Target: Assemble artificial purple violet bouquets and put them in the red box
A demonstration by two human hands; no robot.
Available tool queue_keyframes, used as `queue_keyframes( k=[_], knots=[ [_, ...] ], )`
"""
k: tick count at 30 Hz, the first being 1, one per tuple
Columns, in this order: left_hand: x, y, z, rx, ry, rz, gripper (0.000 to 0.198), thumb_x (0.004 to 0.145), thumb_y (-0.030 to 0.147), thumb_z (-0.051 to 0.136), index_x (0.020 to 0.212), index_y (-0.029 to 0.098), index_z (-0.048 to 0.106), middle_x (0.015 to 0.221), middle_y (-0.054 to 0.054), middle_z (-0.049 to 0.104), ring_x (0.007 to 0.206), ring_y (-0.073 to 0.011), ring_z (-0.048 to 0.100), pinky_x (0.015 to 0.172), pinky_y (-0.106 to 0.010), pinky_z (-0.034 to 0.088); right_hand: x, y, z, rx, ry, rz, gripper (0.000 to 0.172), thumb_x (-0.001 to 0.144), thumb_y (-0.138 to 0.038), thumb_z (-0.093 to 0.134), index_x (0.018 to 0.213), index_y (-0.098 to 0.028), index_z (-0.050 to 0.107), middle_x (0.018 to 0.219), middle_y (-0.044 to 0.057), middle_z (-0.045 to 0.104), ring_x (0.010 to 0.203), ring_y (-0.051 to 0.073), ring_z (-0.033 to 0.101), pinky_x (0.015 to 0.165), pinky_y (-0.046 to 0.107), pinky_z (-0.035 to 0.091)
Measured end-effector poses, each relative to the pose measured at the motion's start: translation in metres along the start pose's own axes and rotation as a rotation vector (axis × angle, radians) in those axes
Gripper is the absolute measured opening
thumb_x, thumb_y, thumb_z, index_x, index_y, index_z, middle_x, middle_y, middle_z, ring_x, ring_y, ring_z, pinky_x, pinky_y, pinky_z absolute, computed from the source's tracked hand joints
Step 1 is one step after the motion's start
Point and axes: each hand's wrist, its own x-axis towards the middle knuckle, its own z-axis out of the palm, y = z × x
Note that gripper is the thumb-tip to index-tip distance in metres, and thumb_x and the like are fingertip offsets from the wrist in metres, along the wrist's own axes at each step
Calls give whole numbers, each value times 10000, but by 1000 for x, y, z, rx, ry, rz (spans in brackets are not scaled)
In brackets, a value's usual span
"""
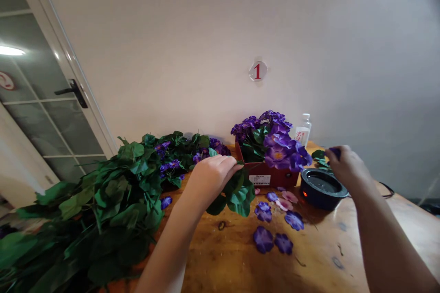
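My left hand [218, 171] is closed on an artificial leaf stem, and its broad green leaves [242, 197] hang just above the table. Over the far right rim of a round dark electric pot [323, 185], my right hand [349, 169] pinches a small purple flower piece [335, 151]. An orange light glows on the pot's side, and its inside looks dark and shiny. Loose purple flower pieces [263, 239] and a few pink ones [287, 199] lie on the table between my hands.
Behind them stands a red box [278, 178] filled with finished purple flowers [275, 146]. A clear bottle [303, 130] is beside it. A large heap of green leaf stems [113, 206] covers the left of the wooden table [223, 256]. A cable [387, 187] runs behind my right arm.
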Motion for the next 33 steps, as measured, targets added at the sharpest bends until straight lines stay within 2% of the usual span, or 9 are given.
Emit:
queue_keyframes(
  k=[4,7,8,10,13,16,19,28,33],
  knots=[
    [2,5,4,47,-88,88,311,929,334,418,714,165,567,665,-4,609,662,-141,567,591,-248,394,-3,-16,-10,346,168,131,221,842,-409,364,937,-220,299,863,74,484,600,138,470,575,309,402],
    [4,14,10,69,-142,177,292,920,322,444,702,167,561,665,-5,608,662,-153,562,567,-265,364,-18,-46,-27,673,97,87,187,835,-381,420,863,-229,316,816,14,474,454,45,339,445,224,319],
    [4,18,11,67,-154,204,285,917,318,450,702,167,559,668,-5,609,666,-157,562,564,-271,357,-27,-58,-32,905,62,60,206,803,-352,498,820,-222,339,769,-1,472,425,28,291,403,208,244],
    [5,25,13,54,-160,241,280,916,316,453,703,167,559,671,-8,608,676,-163,562,562,-279,345,-47,-80,-38,1118,-75,-4,241,762,-349,608,785,-205,416,712,-13,473,407,23,310,365,196,164],
    [5,30,10,16,-147,234,301,918,339,446,705,165,566,660,-9,599,662,-156,553,556,-282,334,-77,-105,-34,1029,-395,-84,244,794,-431,604,811,-211,500,594,-43,407,409,33,332,355,166,186],
    [3,29,1,-51,-138,207,300,907,360,465,711,166,585,667,3,608,654,-140,545,561,-274,343,-94,-115,-24,969,-529,-138,233,806,-465,583,853,-242,531,684,-33,437,501,53,368,389,141,292],
    [1,25,-8,-113,-108,187,264,892,364,493,751,173,609,686,13,624,664,-134,547,580,-269,363,-100,-119,-20,893,-581,-127,242,806,-495,565,872,-264,532,712,-29,435,550,74,385,421,141,352],
    [1,25,-14,-114,-146,143,261,879,355,516,723,169,611,680,11,627,659,-144,552,575,-270,364,-108,-126,-23,910,-680,-106,285,814,-513,549,878,-235,533,665,-40,397,483,44,317,379,133,274],
    [1,23,-16,-112,-171,124,299,894,369,482,720,161,610,686,0,626,670,-148,553,597,-271,383,-110,-129,-24,956,-582,-30,220,794,-467,586,867,-261,557,660,-41,434,445,43,324,358,147,284]
  ],
)
